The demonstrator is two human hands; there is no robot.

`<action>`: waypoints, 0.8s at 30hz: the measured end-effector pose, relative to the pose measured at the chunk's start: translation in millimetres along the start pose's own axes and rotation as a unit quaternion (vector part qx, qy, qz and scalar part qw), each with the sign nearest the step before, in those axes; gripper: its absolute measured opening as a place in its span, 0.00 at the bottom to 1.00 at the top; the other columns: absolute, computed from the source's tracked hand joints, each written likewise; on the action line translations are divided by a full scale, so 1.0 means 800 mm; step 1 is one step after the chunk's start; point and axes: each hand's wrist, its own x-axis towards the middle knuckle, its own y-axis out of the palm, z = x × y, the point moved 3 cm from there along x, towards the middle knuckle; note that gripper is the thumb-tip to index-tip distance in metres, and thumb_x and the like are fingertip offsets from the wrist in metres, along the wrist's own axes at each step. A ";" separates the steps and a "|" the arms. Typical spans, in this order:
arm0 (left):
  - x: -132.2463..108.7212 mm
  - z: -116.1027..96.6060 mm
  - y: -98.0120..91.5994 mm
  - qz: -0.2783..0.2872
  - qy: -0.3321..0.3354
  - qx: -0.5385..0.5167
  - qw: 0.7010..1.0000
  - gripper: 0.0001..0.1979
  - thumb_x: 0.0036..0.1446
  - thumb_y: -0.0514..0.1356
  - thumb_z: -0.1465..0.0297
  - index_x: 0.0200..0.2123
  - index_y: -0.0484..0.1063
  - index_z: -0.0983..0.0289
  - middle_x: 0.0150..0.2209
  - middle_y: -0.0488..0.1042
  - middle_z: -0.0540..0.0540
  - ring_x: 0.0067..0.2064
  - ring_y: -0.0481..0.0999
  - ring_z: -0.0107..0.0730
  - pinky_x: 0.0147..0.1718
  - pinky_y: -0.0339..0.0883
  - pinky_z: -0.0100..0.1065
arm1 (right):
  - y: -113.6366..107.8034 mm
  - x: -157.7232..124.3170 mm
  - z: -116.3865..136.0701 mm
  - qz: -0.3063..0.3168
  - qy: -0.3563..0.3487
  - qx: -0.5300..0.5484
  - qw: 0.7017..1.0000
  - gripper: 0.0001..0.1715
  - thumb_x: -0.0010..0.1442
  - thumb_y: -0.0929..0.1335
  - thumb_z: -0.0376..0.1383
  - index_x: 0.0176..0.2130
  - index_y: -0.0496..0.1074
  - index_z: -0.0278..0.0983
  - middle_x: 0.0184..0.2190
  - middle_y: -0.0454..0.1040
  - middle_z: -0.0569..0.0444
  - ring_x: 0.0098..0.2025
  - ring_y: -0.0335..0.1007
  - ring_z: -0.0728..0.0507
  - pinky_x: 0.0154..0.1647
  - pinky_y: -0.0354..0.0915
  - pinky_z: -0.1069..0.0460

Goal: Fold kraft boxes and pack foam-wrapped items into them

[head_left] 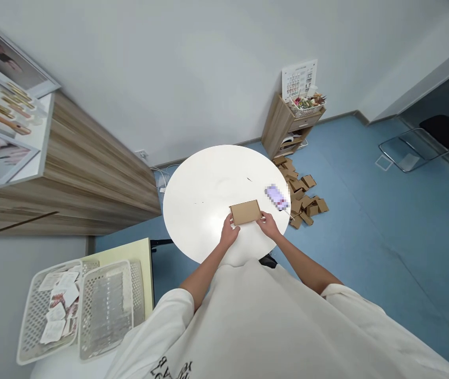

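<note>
A small brown cardboard box [245, 212], flat and closed on top, is held between my two hands just over the round white table [200, 173]. At its left end, the fingers of my left hand [229, 231] grip the edge, the thumb near its front side. My right hand [268, 225] closes on the box's right front corner. Whether the box touches the tabletop, I cannot tell. Right of the box lies a pixelated purple phone-like object [277, 197], with a thin white cable by it.
Several brown cardboard boxes [303, 197] lie piled on the blue floor right of the table. White baskets [84, 310] stand at the lower left. A wooden cabinet [93, 163] borders the left side; a small cabinet [277, 126] stands behind. A folding chair [425, 142] is far right.
</note>
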 end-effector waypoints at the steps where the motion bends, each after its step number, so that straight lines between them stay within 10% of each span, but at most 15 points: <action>1: 0.002 -0.007 0.009 0.000 0.004 0.005 1.000 0.39 0.51 0.60 0.76 0.66 0.54 0.55 0.68 0.59 0.60 0.62 0.67 0.47 0.50 0.68 0.42 | -0.008 0.004 -0.004 -0.006 -0.002 0.004 1.000 0.28 0.56 0.68 0.42 0.56 0.70 0.40 0.54 0.68 0.46 0.43 0.74 0.43 0.52 0.69 0.46; 24: 0.113 -0.191 0.365 0.031 0.096 0.101 0.990 0.38 0.54 0.61 0.70 0.68 0.57 0.57 0.66 0.63 0.59 0.54 0.72 0.44 0.54 0.67 0.46 | -0.374 0.121 -0.094 -0.171 -0.008 0.026 0.985 0.32 0.59 0.65 0.48 0.58 0.68 0.36 0.57 0.64 0.40 0.42 0.72 0.40 0.48 0.71 0.45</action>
